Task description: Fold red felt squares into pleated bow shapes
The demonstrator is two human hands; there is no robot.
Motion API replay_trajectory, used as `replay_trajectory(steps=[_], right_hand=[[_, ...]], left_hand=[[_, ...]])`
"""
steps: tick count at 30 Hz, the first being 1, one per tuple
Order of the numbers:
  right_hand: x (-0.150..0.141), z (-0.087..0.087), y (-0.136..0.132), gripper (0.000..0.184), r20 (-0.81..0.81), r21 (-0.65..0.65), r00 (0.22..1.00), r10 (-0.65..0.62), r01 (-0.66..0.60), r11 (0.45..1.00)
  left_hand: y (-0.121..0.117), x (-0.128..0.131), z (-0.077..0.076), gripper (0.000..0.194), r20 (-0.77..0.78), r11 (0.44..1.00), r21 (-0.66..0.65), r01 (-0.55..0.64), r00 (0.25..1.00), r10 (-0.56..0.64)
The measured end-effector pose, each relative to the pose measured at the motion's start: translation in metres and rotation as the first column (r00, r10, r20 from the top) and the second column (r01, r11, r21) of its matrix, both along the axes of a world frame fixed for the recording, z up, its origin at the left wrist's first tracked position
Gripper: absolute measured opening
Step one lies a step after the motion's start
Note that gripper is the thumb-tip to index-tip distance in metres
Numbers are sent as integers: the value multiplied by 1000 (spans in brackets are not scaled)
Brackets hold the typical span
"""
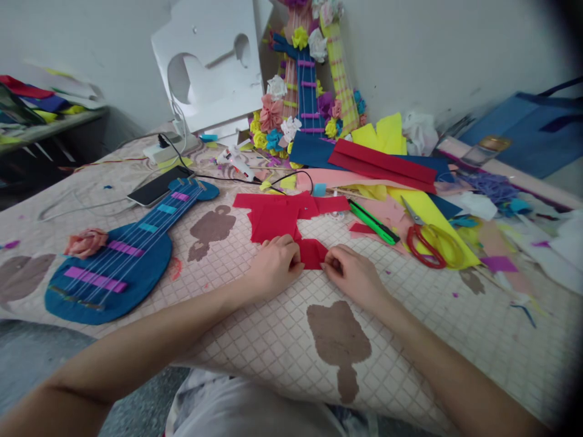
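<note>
Between my two hands lies a small piece of red crepe paper (312,255) on the tablecloth. My left hand (277,264) is closed with its fingertips at the paper's left side. At the right edge, my right hand (353,270) pinches the same piece between thumb and fingers. Just beyond them lies a loose pile of cut red paper pieces (273,220). To the left rests a blue paper guitar (136,249) with white strings, purple and light-blue strips and a pink paper rose (86,242).
Right of the red pile lie a green utility knife (373,223) and red-and-yellow-handled scissors (426,246) among paper scraps. Behind stand a glue gun (239,164) with its cable, a phone (157,187), a power strip (166,150), folded red paper (382,165) and decorated paper guitars (310,91).
</note>
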State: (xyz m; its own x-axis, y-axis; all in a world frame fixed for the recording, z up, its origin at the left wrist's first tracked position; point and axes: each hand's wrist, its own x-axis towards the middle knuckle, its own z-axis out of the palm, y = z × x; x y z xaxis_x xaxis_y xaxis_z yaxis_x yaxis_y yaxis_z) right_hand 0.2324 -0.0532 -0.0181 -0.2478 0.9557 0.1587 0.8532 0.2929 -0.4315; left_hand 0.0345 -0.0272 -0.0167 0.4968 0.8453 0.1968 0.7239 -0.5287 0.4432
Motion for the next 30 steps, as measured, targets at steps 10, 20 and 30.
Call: replay_trajectory(steps=[10, 20, 30], right_hand=[[5, -2, 1, 14, -61, 20, 989, 132, -131, 991], [-3, -2, 0, 5, -46, 10, 999, 7, -7, 1000], [12, -3, 6, 14, -209, -55, 969, 132, -146, 988]], left_hand=[[2, -2, 2, 19, 118, 991, -109, 77, 991, -64], [-2, 7, 8, 12, -1, 998, -46, -31, 1000, 31], [11, -7, -2, 15, 194, 981, -160, 111, 978, -79]])
